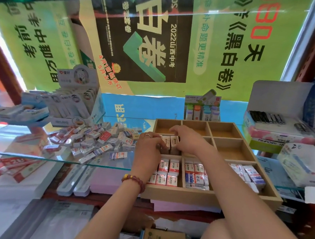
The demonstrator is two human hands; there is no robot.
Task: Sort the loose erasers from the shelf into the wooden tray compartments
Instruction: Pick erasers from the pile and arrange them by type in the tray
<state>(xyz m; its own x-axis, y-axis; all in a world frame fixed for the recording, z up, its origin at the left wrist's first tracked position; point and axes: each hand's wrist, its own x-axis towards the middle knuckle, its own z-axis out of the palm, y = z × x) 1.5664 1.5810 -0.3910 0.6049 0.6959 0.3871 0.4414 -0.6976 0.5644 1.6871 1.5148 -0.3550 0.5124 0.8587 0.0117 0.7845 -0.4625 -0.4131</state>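
**Both hands on a block of erasers in the tray's middle row**

The left grip (148, 144), a bare hand with a ring (147, 135) on one finger, is curled round the near side of a block of erasers (171, 142). The right grip (185, 141) clasps the same block from the far side, its fingers bent over the tops. Between them the erasers stand upright and pressed together, in the left compartment of the wooden tray's (210, 197) middle row. A bead bracelet (134, 180) sits on the left wrist.

In the tray's front row, the left compartment holds red-and-white erasers (165, 172) packed in neat rows. The middle one holds blue-and-red wrapped erasers (195, 176), and the right one holds a looser heap (247, 174). The tray rests on a glass shelf (35, 157), with its front wall past the shelf's near edge.

Left of the tray, a pile of loose erasers (97, 139) lies scattered on the glass, the nearest of them just beside the left wrist. Farther left of the tray and behind that pile stands a display carton (76, 97) with a cartoon figure on it. Just behind the tray is a small display box (202, 110) of pastel-capped items. To the tray's right stands an open box of dark pens (267, 117), and nearer, a white wrapped pack (305, 166). A green poster (216, 48) fills the wall behind the tray.
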